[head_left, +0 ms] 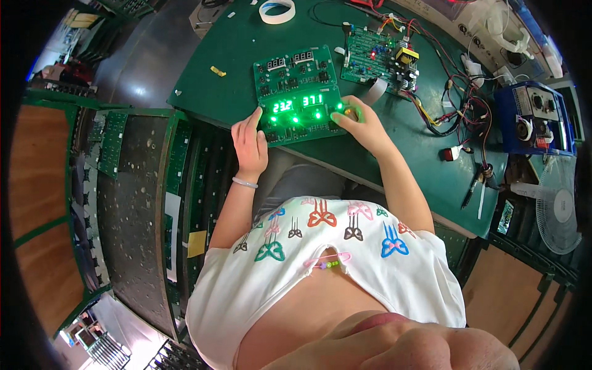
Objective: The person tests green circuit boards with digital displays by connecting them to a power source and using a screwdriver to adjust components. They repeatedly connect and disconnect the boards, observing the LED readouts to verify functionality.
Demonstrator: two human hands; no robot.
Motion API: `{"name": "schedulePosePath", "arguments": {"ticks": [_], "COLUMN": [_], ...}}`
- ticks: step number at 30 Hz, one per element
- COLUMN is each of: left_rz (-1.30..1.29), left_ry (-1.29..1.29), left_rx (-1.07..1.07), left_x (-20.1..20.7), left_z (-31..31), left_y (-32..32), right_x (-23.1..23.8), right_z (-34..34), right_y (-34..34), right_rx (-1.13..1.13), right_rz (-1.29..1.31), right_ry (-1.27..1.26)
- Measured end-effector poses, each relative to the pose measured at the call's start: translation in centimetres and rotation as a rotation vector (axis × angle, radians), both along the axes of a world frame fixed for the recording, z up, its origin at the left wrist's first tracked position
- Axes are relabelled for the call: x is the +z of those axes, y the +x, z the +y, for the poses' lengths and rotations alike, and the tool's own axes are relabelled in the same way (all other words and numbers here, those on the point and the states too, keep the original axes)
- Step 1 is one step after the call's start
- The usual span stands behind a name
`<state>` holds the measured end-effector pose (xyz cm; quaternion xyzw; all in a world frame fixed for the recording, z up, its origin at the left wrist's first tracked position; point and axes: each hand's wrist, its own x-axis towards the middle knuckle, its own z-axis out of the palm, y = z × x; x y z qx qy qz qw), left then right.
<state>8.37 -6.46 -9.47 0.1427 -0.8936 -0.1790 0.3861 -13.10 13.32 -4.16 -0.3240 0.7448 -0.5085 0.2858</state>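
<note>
A green display circuit board (297,86) lies near the front edge of the table, made of two joined sections. The far section's two digit displays are dark. On the near section, digits and several green indicator lights glow. My left hand (248,145) holds the board's left edge, fingers extended along it. My right hand (364,126) grips its right edge, the thumb on the face beside a glowing light; whether it presses a button I cannot tell. A pale ribbon cable (375,90) runs between my right hand and a larger green circuit board (377,54), where a red light is lit.
A roll of white tape (277,11) sits at the back of the green table (213,46). Tangled wires (453,102) cover the right side, near a blue-framed device (535,118) and a black pen (472,188). A white fan (560,206) stands at far right, racks (132,203) at left.
</note>
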Motion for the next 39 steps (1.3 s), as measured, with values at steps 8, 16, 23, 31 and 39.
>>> {"name": "schedulePosePath", "arguments": {"ticks": [8,16,23,31,39], "left_rz": [-0.048,-0.02,-0.278,-0.408,-0.251], "left_ry": [0.054,0.127,0.054,-0.095,0.025], "left_rx": [-0.006,-0.044,-0.323,-0.344,-0.411], "left_x": [0.5,4.5,9.1,9.2,9.6], "left_z": [0.0,-0.4,2.1,3.1,2.9], "left_y": [0.1,0.1,-4.7,-6.9,-6.9], "right_x": [2.1,4.9,3.0,0.9,5.0], "right_z": [1.3,14.5,22.5,21.6,18.8], "right_y": [0.4,-1.1,-5.2,-4.5,-2.1], "right_rx": [-0.02,-0.622,-0.615,-0.56,-0.846], "right_rz": [0.031,0.562,0.672,0.878,0.871], "right_ry": [0.079,0.229,0.687,0.663,0.643]}}
